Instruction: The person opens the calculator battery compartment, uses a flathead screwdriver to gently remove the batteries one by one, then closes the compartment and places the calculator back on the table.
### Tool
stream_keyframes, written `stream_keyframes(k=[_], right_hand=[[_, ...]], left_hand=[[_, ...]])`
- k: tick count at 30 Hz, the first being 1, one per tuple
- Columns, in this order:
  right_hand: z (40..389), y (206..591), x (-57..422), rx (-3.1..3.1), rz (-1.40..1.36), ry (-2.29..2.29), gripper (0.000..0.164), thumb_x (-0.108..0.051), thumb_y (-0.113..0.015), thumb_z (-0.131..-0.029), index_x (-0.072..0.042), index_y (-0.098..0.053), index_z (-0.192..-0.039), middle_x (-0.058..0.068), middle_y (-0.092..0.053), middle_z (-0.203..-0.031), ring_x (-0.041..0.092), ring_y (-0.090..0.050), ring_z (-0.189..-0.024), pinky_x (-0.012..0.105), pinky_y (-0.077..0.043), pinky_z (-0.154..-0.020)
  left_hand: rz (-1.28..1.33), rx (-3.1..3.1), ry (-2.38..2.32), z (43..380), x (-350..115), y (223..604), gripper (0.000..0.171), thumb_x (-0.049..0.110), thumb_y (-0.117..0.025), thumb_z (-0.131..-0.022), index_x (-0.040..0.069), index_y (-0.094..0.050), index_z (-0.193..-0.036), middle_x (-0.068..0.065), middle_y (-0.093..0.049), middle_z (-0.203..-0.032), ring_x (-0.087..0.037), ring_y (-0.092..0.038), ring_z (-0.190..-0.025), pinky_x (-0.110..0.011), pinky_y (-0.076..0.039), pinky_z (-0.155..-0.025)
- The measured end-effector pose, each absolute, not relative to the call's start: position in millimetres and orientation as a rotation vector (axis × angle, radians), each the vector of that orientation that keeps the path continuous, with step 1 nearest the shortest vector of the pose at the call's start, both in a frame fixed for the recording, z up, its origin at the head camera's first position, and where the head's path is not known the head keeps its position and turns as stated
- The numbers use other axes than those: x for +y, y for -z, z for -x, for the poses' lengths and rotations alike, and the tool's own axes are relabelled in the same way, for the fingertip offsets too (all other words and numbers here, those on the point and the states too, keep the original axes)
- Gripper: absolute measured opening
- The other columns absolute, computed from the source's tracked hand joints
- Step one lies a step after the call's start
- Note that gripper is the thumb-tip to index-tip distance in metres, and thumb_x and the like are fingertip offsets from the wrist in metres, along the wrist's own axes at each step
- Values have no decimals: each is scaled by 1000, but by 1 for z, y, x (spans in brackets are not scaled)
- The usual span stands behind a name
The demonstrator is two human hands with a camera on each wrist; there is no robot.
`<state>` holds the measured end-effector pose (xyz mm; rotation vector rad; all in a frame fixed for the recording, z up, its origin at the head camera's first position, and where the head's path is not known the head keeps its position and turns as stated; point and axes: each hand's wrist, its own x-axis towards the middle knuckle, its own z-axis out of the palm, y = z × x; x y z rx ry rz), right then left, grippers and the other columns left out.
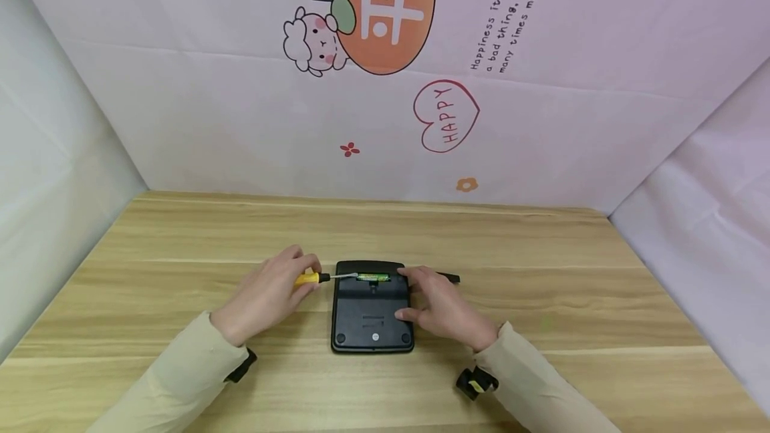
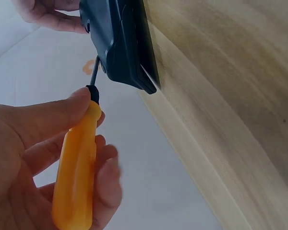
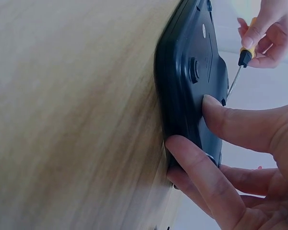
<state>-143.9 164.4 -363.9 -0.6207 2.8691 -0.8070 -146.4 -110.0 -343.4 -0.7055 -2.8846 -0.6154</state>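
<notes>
Left hand (image 1: 269,291) grips screwdriver (image 2: 77,167); right hand (image 1: 438,303) — black device (image 1: 372,306).

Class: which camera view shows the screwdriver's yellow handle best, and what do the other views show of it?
The left wrist view: the handle appears large and close, mostly uncovered. The head view shows only a short piece past the left hand; the right wrist view shows it small, partly covered.

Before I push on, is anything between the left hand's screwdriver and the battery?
Nothing visible: the screwdriver points at the near end of the battery. The right hand grips the opposite side of the black device, clear of that path.
</notes>
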Motion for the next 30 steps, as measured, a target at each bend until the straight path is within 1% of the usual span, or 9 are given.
stream_keyframes(k=[10, 16, 22, 30], right_hand=[[145, 363, 163, 2874, 605, 798, 64, -12, -79, -78, 2, -50, -133, 14, -59, -122, 22, -63, -98, 37, -53, -82], [145, 364, 162, 2875, 601, 782, 63, -11, -79, -78, 2, -51, -133, 16, -58, -125, 23, -64, -99, 35, -53, -81], [145, 364, 163, 2868, 598, 779, 63, -12, -79, -79, 1, -50, -133, 16, -57, -126, 23, -64, -99, 34, -53, -79], [145, 363, 164, 2863, 604, 786, 63, -12, -79, -79, 2, -50, -133, 16, -57, -125, 23, -63, -98, 32, -53, -78]], left_hand=[[709, -2872, 598, 149, -107, 335, 16, 18, -75, -83, 10, -71, -97, 0, -56, -82, -10, -46, -63, -23, -39, -52], [720, -2883, 591, 151, -104, 327, 16, 16, -77, -81, 9, -73, -95, -1, -55, -82, -10, -47, -62, -22, -37, -48], [663, -2951, 575, 153, -95, 316, 15, 11, -77, -79, 6, -75, -94, -3, -56, -82, -14, -52, -65, -23, -39, -50], [595, -3026, 555, 154, -83, 303, 15, 5, -76, -78, 5, -76, -93, -6, -61, -91, -19, -59, -74, -26, -44, -52]])
